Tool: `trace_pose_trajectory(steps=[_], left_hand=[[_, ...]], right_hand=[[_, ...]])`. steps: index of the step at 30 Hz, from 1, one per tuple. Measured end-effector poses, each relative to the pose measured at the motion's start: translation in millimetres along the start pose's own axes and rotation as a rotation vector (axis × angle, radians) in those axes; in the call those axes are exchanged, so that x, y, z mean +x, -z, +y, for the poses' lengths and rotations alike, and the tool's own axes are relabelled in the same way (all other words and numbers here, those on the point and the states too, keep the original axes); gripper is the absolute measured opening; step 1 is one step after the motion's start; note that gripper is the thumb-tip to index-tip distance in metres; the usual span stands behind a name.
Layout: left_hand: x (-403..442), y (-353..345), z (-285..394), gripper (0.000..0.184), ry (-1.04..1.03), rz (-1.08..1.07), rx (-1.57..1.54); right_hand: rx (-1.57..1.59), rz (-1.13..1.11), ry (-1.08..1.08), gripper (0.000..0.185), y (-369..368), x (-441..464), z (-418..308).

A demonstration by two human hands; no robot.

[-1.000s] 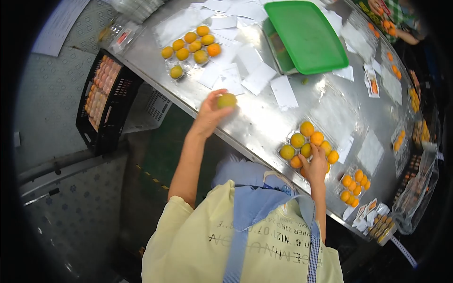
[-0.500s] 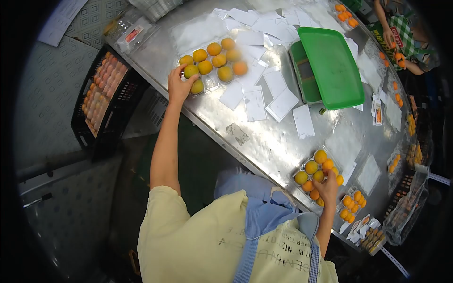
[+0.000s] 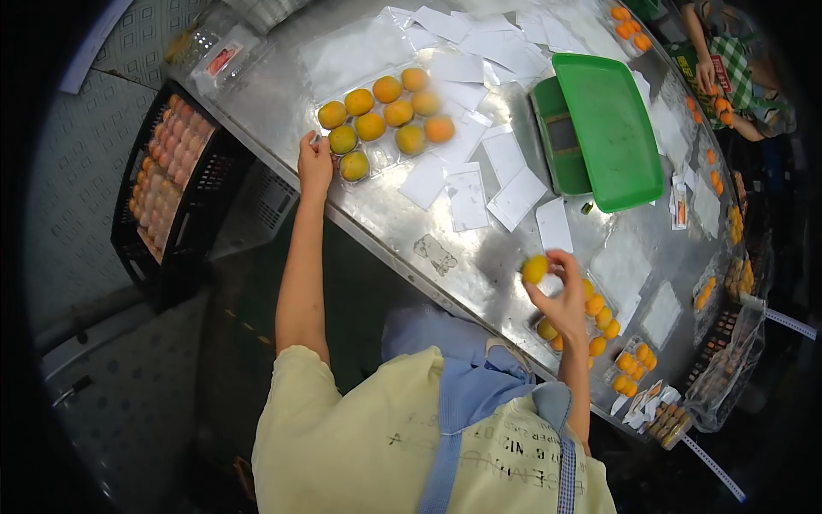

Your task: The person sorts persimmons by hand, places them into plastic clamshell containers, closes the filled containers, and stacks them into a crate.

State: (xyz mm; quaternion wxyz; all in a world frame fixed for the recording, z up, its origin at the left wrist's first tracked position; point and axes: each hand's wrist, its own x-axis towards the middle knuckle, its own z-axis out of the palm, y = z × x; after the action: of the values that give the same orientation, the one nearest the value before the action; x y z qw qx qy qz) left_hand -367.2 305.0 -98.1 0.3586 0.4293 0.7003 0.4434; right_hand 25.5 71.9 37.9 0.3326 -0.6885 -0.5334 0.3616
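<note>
Between the thumb and fingers of my right hand [image 3: 565,301] is a round greenish-yellow fruit [image 3: 535,270], raised above the metal table. Beneath and beside that hand is a clear tray of similar yellow-orange fruit [image 3: 603,319], partly covered by my hand. My left hand [image 3: 315,170] pinches the near left edge of another clear plastic tray [image 3: 383,159]. Rows of fruit sit in this tray, among them a yellow one [image 3: 354,166] close to my fingers. The fruit's exact kind does not show clearly.
White paper cards [image 3: 517,198] lie scattered over the metal table [image 3: 390,214]. A green bin with a tilted lid [image 3: 612,133] stands mid-table. A black crate of packed fruit [image 3: 167,176] is at left. Across the table, a co-worker's hand [image 3: 705,75] is near orange fruit.
My right hand has lifted a fruit from the right tray and moved up and left with it. My left hand has shifted from the fruit to the left tray's edge.
</note>
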Motion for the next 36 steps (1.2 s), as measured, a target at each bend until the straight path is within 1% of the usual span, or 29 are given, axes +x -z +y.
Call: trace_pose_trajectory(steps=[1,3,4,7,8,10,12,14,16,18,21,22,24,26,28,30,33,36], left_hand=[[1,1,-5,0.035,0.135,-0.043,-0.099],[-7,6,6,0.034,0.21,-0.123,-0.224],[-14,8,12,0.034,0.247,-0.164,-0.286],[-39,3,18,0.037,0.284,-0.18,-0.351],[-49,1,19,0.037,0.283,-0.186,-0.338],[-71,-3,22,0.039,0.279,-0.195,-0.311],[-95,-11,23,0.037,0.305,-0.209,-0.355],[-121,-22,13,0.036,0.271,-0.171,-0.322],[-145,-26,18,0.036,0.263,-0.183,-0.339],[-158,-26,21,0.041,0.295,-0.202,-0.355],[-154,-2,34,0.048,0.418,-0.287,-0.253],[-146,8,40,0.054,0.394,-0.307,-0.131],[-128,20,44,0.056,0.337,-0.169,-0.133],[-106,26,30,0.059,0.245,-0.016,-0.23],[-80,29,20,0.062,0.219,0.047,-0.293],[-61,29,20,0.068,0.253,0.056,-0.306],[-44,30,30,0.076,0.323,0.052,-0.33],[-34,33,35,0.079,0.394,0.041,-0.368]], right_hand=[[0.043,-0.05,0.055,0.052,-11,16,-12],[0.135,-0.16,0.103,0.05,-33,46,-29],[0.117,-0.191,0.144,0.05,-43,60,-36],[0.023,-0.257,0.242,0.047,-68,96,-58],[-0.016,-0.277,0.268,0.046,-75,105,-63],[-0.088,-0.302,0.394,0.046,-88,123,-67],[-0.197,-0.327,0.52,0.044,-97,133,-70],[-0.345,-0.353,0.651,0.042,-102,140,-72],[-0.404,-0.389,0.784,0.042,-108,151,-67],[-0.46,-0.403,0.932,0.041,-110,160,-67],[-0.552,-0.407,1.039,0.031,-117,170,-56],[-0.588,-0.398,1.065,0.026,-117,172,-53],[-0.661,-0.378,1.123,0.017,-118,175,-50],[-0.692,-0.399,1.131,0.015,-120,174,-49],[-0.703,-0.403,1.137,0.013,-121,174,-50],[-0.695,-0.389,1.137,0.014,-121,174,-50],[-0.664,-0.413,1.141,0.02,-119,173,-46],[-0.594,-0.327,1.082,0.027,-112,163,-49]])
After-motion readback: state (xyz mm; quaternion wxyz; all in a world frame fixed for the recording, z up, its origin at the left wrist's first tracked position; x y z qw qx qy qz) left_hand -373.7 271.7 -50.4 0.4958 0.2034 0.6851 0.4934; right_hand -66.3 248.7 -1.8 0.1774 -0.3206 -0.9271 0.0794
